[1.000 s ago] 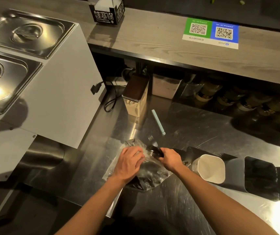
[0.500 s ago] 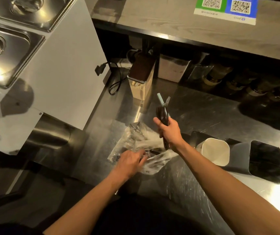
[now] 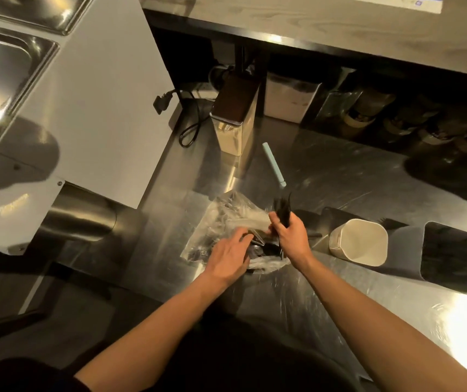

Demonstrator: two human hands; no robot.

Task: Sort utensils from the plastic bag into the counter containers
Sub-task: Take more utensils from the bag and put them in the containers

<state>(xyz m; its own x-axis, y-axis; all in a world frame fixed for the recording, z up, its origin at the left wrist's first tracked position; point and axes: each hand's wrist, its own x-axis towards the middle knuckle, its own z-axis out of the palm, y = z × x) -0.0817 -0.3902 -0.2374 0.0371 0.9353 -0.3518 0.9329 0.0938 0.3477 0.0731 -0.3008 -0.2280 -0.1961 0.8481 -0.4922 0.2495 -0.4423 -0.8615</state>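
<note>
Steel bench [image 3: 339, 179] carries everything, with a white appliance [image 3: 99, 94] standing along its left edge. Toward the right edge, near the front, sits a dark container [image 3: 450, 250] whose mouth faces the camera, and just left of it a smaller white container [image 3: 359, 241], also showing its open mouth. The plastic bag [image 3: 226, 219] lies crumpled near the front edge, about midway along the bench, with dark utensils still inside it. The left hand [image 3: 228, 257] rests on the bag with its fingers reaching into the opening (too blurred to tell whether they pinch anything). The right hand [image 3: 293, 239], just beside it and over the bag's right side, is curled round a bundle of black utensils [image 3: 283, 210] that points away from the person. Behind the bag, well apart from it, lies a pale green stick [image 3: 273, 164].
</note>
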